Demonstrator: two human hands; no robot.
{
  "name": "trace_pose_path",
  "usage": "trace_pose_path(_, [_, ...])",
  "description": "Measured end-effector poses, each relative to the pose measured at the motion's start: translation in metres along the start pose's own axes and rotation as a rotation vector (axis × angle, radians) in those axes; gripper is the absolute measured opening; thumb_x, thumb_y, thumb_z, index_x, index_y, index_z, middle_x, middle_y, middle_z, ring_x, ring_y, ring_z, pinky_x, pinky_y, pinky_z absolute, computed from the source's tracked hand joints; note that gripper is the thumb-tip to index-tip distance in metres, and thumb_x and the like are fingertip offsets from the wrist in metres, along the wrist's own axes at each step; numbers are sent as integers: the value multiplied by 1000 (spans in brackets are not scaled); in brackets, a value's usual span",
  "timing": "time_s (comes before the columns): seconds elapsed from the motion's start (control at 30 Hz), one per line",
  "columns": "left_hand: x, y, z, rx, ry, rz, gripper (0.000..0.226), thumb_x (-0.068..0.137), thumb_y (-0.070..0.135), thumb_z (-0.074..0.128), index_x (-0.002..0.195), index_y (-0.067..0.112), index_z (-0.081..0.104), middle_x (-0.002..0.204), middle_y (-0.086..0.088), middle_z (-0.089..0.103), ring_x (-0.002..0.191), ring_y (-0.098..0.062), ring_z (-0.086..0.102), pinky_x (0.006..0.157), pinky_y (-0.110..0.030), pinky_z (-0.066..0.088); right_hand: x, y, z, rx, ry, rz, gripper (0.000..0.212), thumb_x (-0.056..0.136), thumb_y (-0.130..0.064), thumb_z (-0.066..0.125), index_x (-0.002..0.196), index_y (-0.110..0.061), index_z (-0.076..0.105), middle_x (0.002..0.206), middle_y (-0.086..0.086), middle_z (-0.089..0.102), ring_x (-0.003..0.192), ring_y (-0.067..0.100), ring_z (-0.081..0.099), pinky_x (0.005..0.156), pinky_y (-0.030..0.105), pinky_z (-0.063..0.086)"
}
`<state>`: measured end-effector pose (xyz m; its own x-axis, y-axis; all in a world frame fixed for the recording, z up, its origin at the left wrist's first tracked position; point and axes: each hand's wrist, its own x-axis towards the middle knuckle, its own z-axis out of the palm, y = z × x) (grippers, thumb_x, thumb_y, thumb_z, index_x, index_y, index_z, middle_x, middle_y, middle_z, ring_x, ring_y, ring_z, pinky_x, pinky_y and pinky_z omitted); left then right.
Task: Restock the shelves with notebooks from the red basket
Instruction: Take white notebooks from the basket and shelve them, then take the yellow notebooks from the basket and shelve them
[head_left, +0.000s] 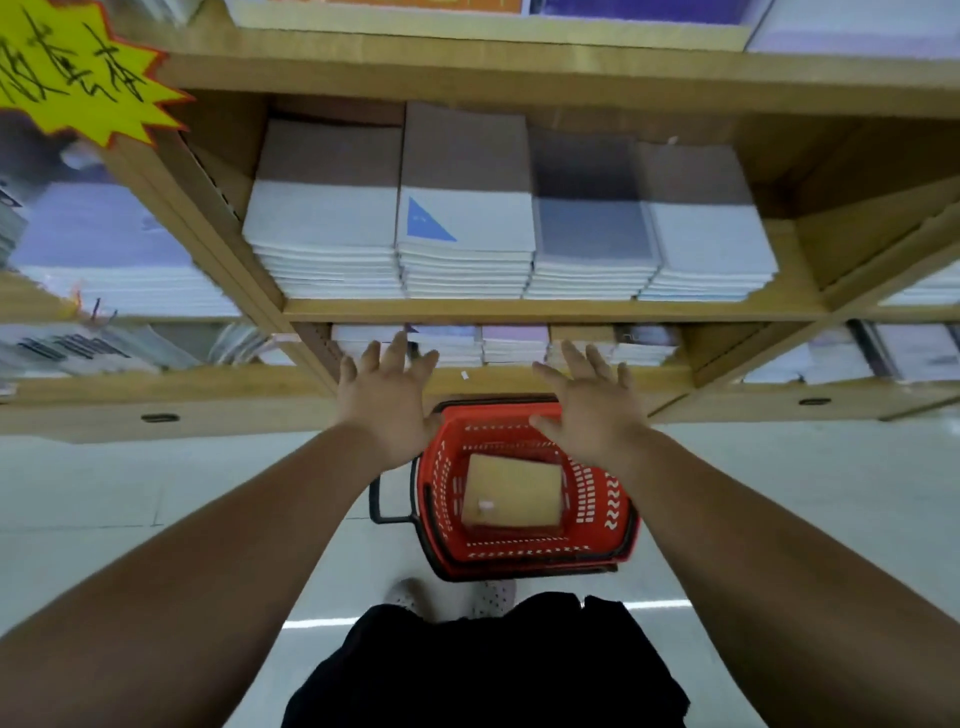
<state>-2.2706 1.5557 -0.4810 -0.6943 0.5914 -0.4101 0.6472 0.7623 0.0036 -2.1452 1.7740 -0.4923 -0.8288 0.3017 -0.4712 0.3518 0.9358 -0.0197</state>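
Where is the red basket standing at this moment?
In the head view, the red basket stands on the floor at lower centre, before the wooden shelves, below both open hands.

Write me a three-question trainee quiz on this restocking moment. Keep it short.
1. True or false: the left hand and right hand are both open, holding nothing.
2. The red basket stands: A on the floor; B on a chair; C on a trolley.
3. How many notebook stacks sit side by side on the middle shelf?
Key: 1 true; 2 A; 3 four.
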Motion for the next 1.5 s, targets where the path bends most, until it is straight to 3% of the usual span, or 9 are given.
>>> trace_pose_path(0.2, [-21,30,35,-32,-136,-11,83,94,64,45,161,32,7,169,-11,-1,154,-42,4,121,-63,13,-37,18,36,-23,-89,-38,76,96,-65,43,160,-39,11,170,5,-7,156,33,-4,122,59,1])
trace_pose_path(0.33, [-19,71,52,-80,-144,-74,84,93,62,48,161,32,9,169,-11,3,153,-41,8,121,-60,15,-30,61,49,-34,-109,-119,76,96,-62,46,160,-39,12,170,6,-6,156,33,-3,122,58,0])
trace_pose_path(0.67, [-14,218,91,-317,-150,-481,87,82,74,52,154,35,23,163,-7,28,146,-36,30,116,-59,28,15,190,39,-186,-182,-464,72,100,-55,47,160,-42,10,170,2,-7,156,32,-7,124,59,0])
trace_pose_path(0.9, [-63,253,110,-514,-39,-704,74,86,66,47,151,39,26,158,-5,36,140,-35,38,112,-56,34,14,168,31,-358,-218,-702,73,98,-57,47,160,-41,12,171,1,-5,156,32,-3,124,57,1])
trace_pose_path(1.07, [-69,258,144,-631,-40,-781,76,90,63,44,157,38,19,164,-6,26,147,-35,30,119,-55,27,21,150,48,-402,-262,-753,75,97,-61,47,160,-42,13,171,1,-3,156,30,-1,125,55,4])
trace_pose_path(1.33, [-18,285,195,-813,-15,-971,87,89,61,56,160,37,13,167,-7,20,150,-35,24,123,-50,25,101,142,97,-460,-355,-825,75,96,-57,50,159,-40,13,171,3,-1,157,29,-2,125,53,2])
trace_pose_path(1.5, [42,299,237,-902,-76,-1087,89,93,55,59,161,36,5,169,-10,13,153,-35,17,124,-47,21,167,138,152,-432,-429,-807,74,95,-57,53,159,-40,20,170,2,6,156,28,7,125,50,11])
